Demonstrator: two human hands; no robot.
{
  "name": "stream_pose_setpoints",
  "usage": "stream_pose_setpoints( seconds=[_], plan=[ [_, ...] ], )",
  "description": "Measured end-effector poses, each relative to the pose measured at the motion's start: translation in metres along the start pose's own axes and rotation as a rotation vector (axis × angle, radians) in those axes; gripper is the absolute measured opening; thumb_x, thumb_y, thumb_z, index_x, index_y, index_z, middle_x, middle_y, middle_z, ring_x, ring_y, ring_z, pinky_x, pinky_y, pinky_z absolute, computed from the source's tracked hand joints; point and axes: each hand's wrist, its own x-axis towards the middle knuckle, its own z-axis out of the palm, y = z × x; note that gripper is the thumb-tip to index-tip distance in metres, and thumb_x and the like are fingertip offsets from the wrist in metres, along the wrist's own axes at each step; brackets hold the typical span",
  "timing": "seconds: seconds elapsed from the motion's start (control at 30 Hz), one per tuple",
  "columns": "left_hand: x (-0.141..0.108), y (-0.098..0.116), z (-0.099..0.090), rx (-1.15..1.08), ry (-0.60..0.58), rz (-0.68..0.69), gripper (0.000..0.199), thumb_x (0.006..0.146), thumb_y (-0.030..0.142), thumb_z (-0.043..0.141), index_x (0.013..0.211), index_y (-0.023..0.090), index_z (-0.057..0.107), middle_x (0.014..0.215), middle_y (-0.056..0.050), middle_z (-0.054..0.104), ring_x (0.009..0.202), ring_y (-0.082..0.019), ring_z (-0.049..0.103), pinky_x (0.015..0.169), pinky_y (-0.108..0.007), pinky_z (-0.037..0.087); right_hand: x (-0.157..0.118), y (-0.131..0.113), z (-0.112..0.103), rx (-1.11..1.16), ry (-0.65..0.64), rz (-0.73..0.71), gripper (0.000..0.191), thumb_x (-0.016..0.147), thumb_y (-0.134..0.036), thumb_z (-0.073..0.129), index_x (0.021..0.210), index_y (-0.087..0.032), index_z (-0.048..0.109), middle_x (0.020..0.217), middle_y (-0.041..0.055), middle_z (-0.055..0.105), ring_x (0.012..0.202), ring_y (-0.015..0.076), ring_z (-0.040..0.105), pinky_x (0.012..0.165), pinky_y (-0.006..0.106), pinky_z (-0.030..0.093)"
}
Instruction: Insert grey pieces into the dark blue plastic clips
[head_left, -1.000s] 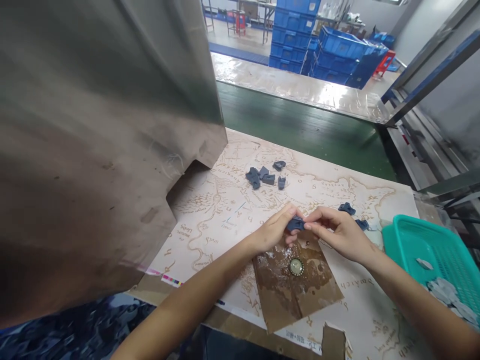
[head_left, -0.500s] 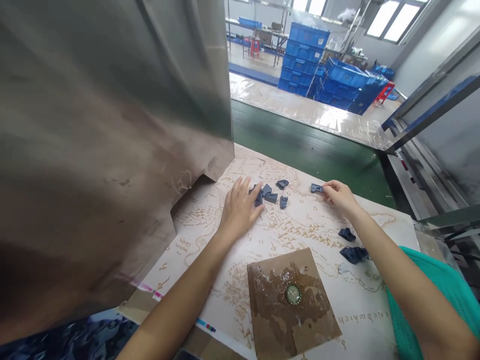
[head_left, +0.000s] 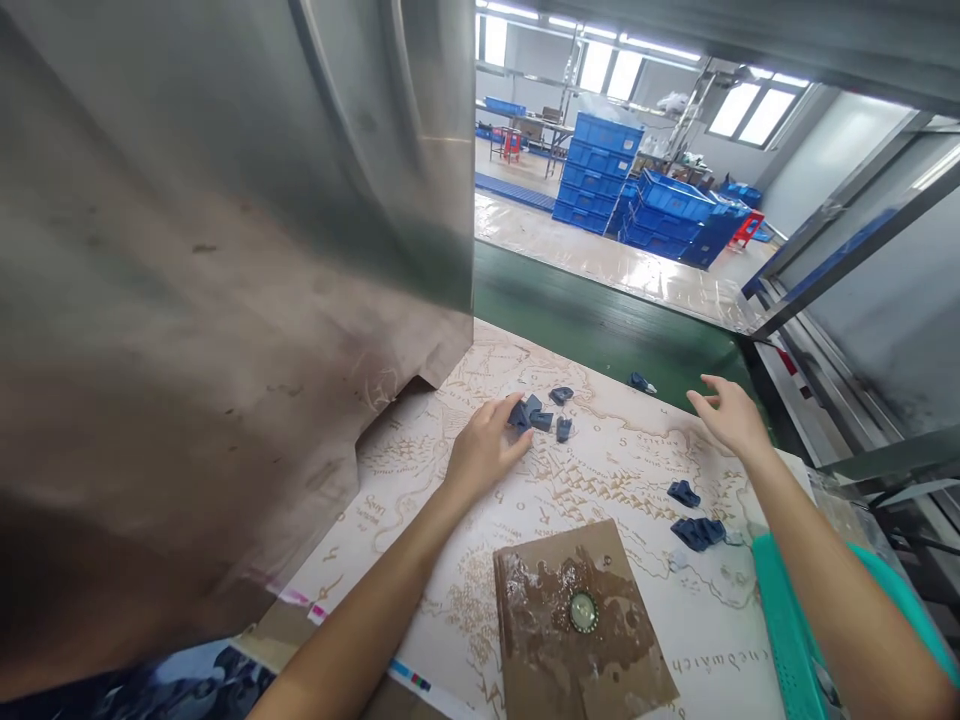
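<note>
My left hand [head_left: 486, 448] is open at the left edge of a small cluster of dark blue moulded pieces [head_left: 534, 412]. Its thumb and forefinger are apart on either side of the nearest piece, and I cannot tell whether they touch it. Two more such pieces, a far one [head_left: 560, 395] and a near one [head_left: 564, 429], lie just right of the cluster. My right hand [head_left: 731, 415] is open and empty, raised over the sheet's far right edge. To its left, a dark blue piece [head_left: 640, 382] lies on the green belt, by the edge of the map-printed sheet [head_left: 600, 470].
More dark blue pieces [head_left: 697, 533] lie nearer me on the right, beside a teal basket [head_left: 780, 620]. A wet cardboard square [head_left: 540, 640] bears a round glassy disc [head_left: 583, 612]. A large metal panel [head_left: 300, 250] blocks the left. Beyond the green belt [head_left: 592, 305] stand blue crates [head_left: 596, 170].
My right hand has let go of the dark blue piece, which now lies farther off on the belt, and moved right. My left fingers have drawn closer together. The view has tilted up.
</note>
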Motion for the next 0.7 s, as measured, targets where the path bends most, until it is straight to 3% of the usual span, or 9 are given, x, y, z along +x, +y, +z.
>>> stream_pose_setpoints(
  seconds=[0.1,0.2,0.3,0.37,0.43,0.53,0.7],
  plan=[
    [-0.004,0.010,0.007,-0.389,0.007,-0.051,0.049,0.079,0.036,0.053,0.125,0.021,0.049,0.119,-0.010,0.059,0.110,-0.024,0.055,0.089,-0.039,0.048,-0.051,0.019,-0.054,-0.082,0.001,-0.070,0.022,0.074,-0.043,0.065,0.083,-0.023,0.069,0.080,0.0097,0.070,0.069,0.0261,0.065,0.051,0.032,0.044],
    [-0.015,0.026,0.015,-0.740,-0.111,-0.166,0.049,0.079,0.044,0.046,0.121,0.020,0.051,0.107,-0.009,0.062,0.097,-0.022,0.061,0.081,-0.037,0.052,-0.124,0.062,-0.089,-0.248,-0.022,-0.158,0.018,0.081,-0.042,0.058,0.085,-0.029,0.069,0.072,0.0082,0.072,0.055,0.0237,0.066,0.041,0.031,0.045],
    [-0.029,0.040,0.021,-0.923,-0.275,-0.257,0.053,0.077,0.052,0.045,0.117,0.018,0.053,0.090,-0.006,0.064,0.079,-0.018,0.063,0.071,-0.034,0.055,-0.191,0.100,-0.092,-0.303,-0.210,-0.233,0.026,0.073,-0.043,0.062,0.090,-0.027,0.072,0.088,0.0114,0.074,0.074,0.0316,0.071,0.052,0.037,0.056],
    [-0.036,0.046,0.023,-0.940,-0.318,-0.286,0.054,0.073,0.052,0.050,0.115,0.018,0.054,0.088,-0.004,0.062,0.076,-0.017,0.062,0.068,-0.031,0.055,-0.219,0.111,-0.085,-0.264,-0.291,-0.207,0.032,0.069,-0.043,0.061,0.090,-0.022,0.073,0.095,0.0133,0.073,0.087,0.0354,0.069,0.066,0.044,0.058],
    [-0.040,0.048,0.025,-0.915,-0.317,-0.302,0.054,0.071,0.051,0.053,0.114,0.018,0.053,0.091,-0.004,0.060,0.075,-0.016,0.061,0.066,-0.030,0.055,-0.231,0.109,-0.080,-0.169,-0.341,-0.113,0.034,0.071,-0.044,0.057,0.089,-0.020,0.074,0.095,0.0129,0.073,0.090,0.0347,0.068,0.075,0.047,0.056],
    [-0.041,0.049,0.025,-0.862,-0.286,-0.299,0.057,0.068,0.052,0.058,0.114,0.019,0.053,0.093,-0.005,0.058,0.074,-0.015,0.058,0.059,-0.028,0.054,-0.229,0.097,-0.080,-0.018,-0.308,0.021,0.029,0.071,-0.043,0.057,0.082,-0.021,0.073,0.091,0.0086,0.074,0.089,0.0319,0.068,0.079,0.046,0.054],
    [-0.041,0.048,0.021,-0.825,-0.322,-0.239,0.059,0.063,0.048,0.068,0.113,0.021,0.053,0.103,-0.007,0.055,0.088,-0.020,0.059,0.066,-0.032,0.057,-0.224,0.091,-0.085,0.068,-0.169,0.135,0.027,0.066,-0.043,0.061,0.079,-0.023,0.073,0.084,0.0086,0.074,0.078,0.0299,0.069,0.070,0.041,0.054]
  ],
)
